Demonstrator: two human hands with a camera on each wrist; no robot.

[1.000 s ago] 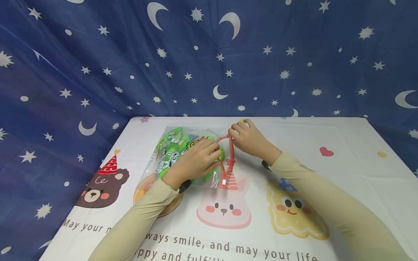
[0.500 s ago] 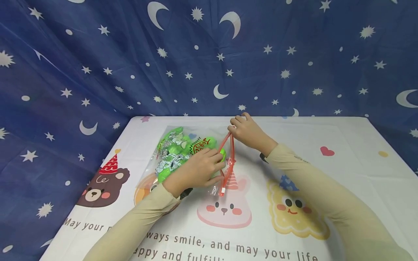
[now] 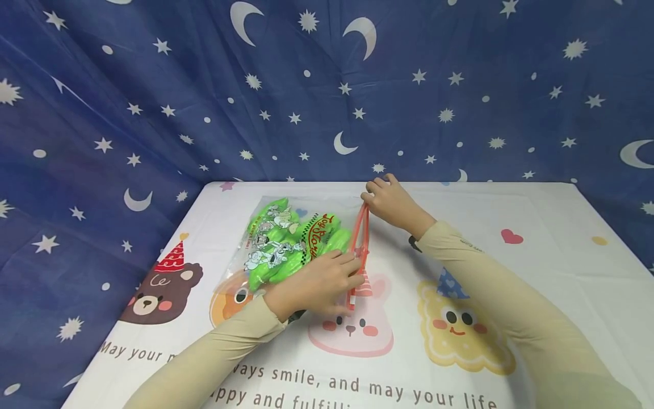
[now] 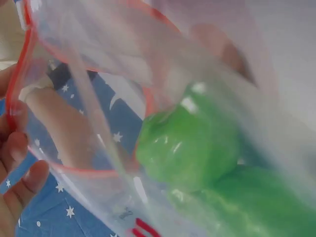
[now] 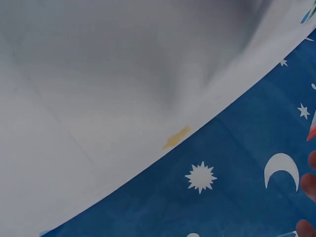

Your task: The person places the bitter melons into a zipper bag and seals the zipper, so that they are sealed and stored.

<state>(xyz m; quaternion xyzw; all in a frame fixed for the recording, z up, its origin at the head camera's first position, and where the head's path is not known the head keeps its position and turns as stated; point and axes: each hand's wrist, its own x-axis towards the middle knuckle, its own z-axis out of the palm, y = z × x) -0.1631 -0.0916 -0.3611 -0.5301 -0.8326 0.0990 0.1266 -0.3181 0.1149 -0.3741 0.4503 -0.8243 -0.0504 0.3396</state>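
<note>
A clear zip bag (image 3: 286, 250) with "Toy Story" print and a red zip edge lies on the table. Glossy, rounded green things (image 4: 190, 143) fill it. My left hand (image 3: 319, 278) is over its near part, fingers spread around the near stretch of the red zip edge (image 4: 11, 101). In the left wrist view its thumb stands apart from the edge, and the bag's mouth gapes as a loop. My right hand (image 3: 390, 201) pinches the far end of the zip edge, lifting it. Only the right fingertips (image 5: 308, 185) show in the right wrist view.
A white tablecloth (image 3: 562, 295) with cartoon figures and lettering covers the table. Behind it and to the left hangs a dark blue curtain (image 3: 286, 68) with stars and moons.
My left hand has slid toward the near end of the zip edge. The right hand has shifted slightly up and away, drawing the zip edge straighter and narrower. More green shows.
</note>
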